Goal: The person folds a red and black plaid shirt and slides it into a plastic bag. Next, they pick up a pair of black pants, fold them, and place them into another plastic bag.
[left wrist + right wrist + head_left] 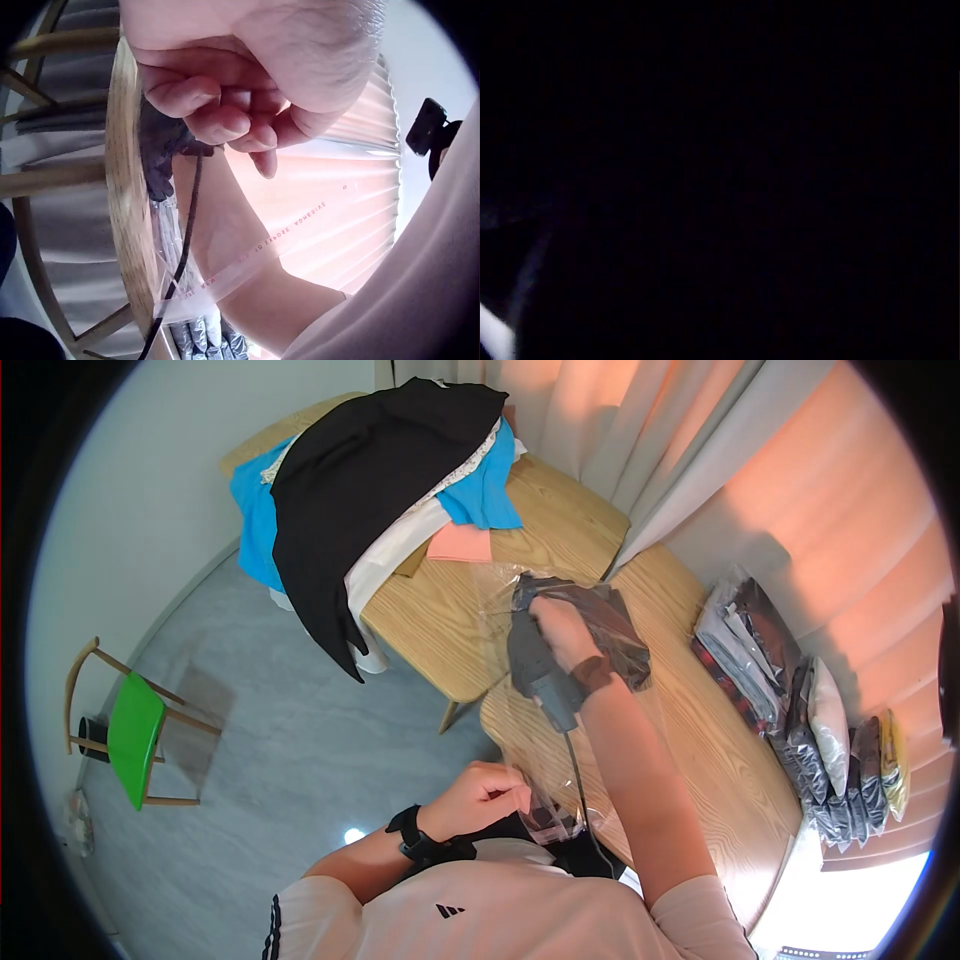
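Note:
My left hand (478,798), fingers curled, pinches the near edge of a clear plastic bag (530,770) just in front of my body. In the left wrist view the curled fingers (238,124) hold the thin film, and a strip of it with red print (255,251) crosses my right forearm. Farther out, my right hand (562,625) reaches into the bag and grips a folded dark garment (622,638) lying over the wooden table (690,730). A black cable (580,790) runs back from the right wrist. The right wrist view is almost wholly black.
A black cloth (385,470) tops a pile of blue and white clothes on the far table part. Beside it lies a pink folded piece (460,544). Several bagged garments (745,650) line the right edge by the curtain (770,510). A green chair (137,735) stands left.

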`<action>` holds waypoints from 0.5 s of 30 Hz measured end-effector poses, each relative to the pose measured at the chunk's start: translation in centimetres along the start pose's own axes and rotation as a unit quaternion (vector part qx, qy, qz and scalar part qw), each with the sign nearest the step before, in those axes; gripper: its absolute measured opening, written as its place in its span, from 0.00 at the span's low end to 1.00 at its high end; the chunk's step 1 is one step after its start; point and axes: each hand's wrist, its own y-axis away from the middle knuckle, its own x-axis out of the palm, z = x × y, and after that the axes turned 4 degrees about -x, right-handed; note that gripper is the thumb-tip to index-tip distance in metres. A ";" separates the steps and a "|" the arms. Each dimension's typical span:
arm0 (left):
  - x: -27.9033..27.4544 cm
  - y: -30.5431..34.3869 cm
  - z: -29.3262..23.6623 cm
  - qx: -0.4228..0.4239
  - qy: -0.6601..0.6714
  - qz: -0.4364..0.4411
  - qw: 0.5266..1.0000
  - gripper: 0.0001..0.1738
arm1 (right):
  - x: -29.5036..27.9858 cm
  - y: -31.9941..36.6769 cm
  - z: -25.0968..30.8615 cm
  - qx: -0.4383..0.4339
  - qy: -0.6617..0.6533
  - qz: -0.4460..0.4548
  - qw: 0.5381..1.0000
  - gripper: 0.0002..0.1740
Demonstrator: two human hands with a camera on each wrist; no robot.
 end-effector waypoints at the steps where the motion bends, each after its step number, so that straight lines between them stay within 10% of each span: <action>1: 0.1 0.0 0.0 0.001 0.002 0.000 1.000 0.09 | -1.4 0.4 0.1 0.039 -0.156 0.011 0.987 0.06; 11: 0.6 -0.1 0.2 -0.026 0.004 0.006 1.000 0.10 | -2.9 -1.0 -3.0 0.048 -0.458 0.170 0.871 0.11; 15: 0.6 0.0 0.3 -0.035 -0.007 0.002 0.999 0.10 | -1.5 1.5 1.0 0.111 -0.399 0.089 0.906 0.15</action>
